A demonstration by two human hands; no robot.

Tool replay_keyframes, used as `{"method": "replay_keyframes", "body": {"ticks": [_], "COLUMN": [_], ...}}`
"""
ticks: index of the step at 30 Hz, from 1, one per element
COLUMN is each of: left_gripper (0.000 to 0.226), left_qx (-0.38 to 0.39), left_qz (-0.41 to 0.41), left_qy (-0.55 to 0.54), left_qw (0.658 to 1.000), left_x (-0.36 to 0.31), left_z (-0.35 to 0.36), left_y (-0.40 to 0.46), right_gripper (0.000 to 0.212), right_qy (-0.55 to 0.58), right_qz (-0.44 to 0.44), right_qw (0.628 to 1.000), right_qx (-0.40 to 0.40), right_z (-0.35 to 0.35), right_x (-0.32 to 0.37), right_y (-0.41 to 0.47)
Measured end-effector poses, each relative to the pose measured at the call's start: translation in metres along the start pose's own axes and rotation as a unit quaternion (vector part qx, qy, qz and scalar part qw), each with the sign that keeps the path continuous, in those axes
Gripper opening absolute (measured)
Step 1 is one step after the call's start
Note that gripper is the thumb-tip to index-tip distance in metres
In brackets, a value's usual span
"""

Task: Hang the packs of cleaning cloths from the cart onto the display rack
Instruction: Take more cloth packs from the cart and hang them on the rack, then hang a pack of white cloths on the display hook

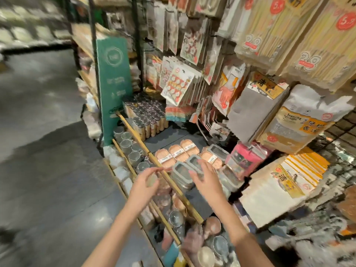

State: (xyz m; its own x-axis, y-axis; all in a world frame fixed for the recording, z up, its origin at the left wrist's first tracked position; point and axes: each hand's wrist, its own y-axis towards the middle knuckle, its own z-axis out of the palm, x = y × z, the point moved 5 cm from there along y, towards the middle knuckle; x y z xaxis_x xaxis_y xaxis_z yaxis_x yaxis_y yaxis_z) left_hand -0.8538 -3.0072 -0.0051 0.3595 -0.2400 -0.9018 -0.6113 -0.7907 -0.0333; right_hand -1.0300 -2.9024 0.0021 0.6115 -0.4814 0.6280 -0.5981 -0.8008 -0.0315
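Observation:
Both my hands are raised in front of a shop display, and neither holds anything. My left hand hovers with loosely curved fingers over the wooden shelf rail. My right hand has spread fingers above grey lidded boxes. Packs of cleaning cloths hang on the wire rack at the right: a grey pack, a white and yellow pack and a low white pack. No cart is in view. The picture is blurred.
Orange trays and dark-capped tubes lie on the dark shelf. Glass cups and bowls fill the lower tier. A green sign stands at the rack's left end. The grey aisle floor spreads to the left.

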Motion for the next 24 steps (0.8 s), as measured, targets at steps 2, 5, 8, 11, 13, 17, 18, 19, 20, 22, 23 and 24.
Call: {"method": "replay_keyframes", "body": {"ticks": [2, 5, 8, 11, 13, 17, 18, 19, 20, 22, 23, 24], "left_gripper": [0.036, 0.038, 0.055, 0.067, 0.067, 0.074, 0.074, 0.074, 0.073, 0.071, 0.07, 0.068], "left_qx": [-0.032, -0.087, -0.147, -0.216, -0.245, -0.315, -0.332, -0.35, -0.367, -0.406, -0.426, -0.441], "left_qz": [-0.008, -0.03, -0.06, -0.088, -0.116, -0.166, -0.177, -0.187, -0.197, -0.213, -0.22, -0.23], "left_qy": [0.035, 0.064, 0.105, 0.108, 0.122, 0.144, 0.143, 0.141, 0.142, 0.146, 0.146, 0.149], "left_qw": [0.999, 0.994, 0.982, 0.966, 0.955, 0.923, 0.915, 0.907, 0.898, 0.877, 0.865, 0.854], "left_x": [0.014, 0.037, 0.061, 0.084, 0.103, 0.149, 0.161, 0.173, 0.184, 0.206, 0.217, 0.227], "left_z": [-0.026, -0.072, -0.125, -0.182, -0.221, -0.306, -0.328, -0.351, -0.375, -0.422, -0.445, -0.466], "left_y": [-0.005, -0.013, -0.026, -0.04, -0.049, -0.074, -0.081, -0.088, -0.094, -0.107, -0.113, -0.12], "right_gripper": [0.055, 0.057, 0.058, 0.061, 0.062, 0.065, 0.067, 0.07, 0.073, 0.082, 0.087, 0.09], "right_qy": [-0.017, -0.047, -0.062, -0.077, -0.075, -0.072, -0.076, -0.078, -0.078, -0.063, -0.054, -0.048], "right_qz": [-0.029, -0.081, -0.153, -0.214, -0.248, -0.316, -0.336, -0.355, -0.369, -0.395, -0.405, -0.413], "right_qw": [0.999, 0.993, 0.982, 0.966, 0.954, 0.927, 0.918, 0.908, 0.9, 0.885, 0.88, 0.875], "right_qx": [0.035, 0.078, 0.094, 0.124, 0.151, 0.189, 0.197, 0.207, 0.22, 0.238, 0.244, 0.249], "right_z": [0.02, 0.051, 0.09, 0.136, 0.169, 0.242, 0.261, 0.28, 0.3, 0.337, 0.355, 0.373], "right_x": [0.028, 0.074, 0.125, 0.18, 0.221, 0.303, 0.325, 0.348, 0.372, 0.419, 0.442, 0.462], "right_y": [0.003, 0.013, 0.021, 0.027, 0.028, 0.025, 0.024, 0.024, 0.024, 0.021, 0.02, 0.017]}}
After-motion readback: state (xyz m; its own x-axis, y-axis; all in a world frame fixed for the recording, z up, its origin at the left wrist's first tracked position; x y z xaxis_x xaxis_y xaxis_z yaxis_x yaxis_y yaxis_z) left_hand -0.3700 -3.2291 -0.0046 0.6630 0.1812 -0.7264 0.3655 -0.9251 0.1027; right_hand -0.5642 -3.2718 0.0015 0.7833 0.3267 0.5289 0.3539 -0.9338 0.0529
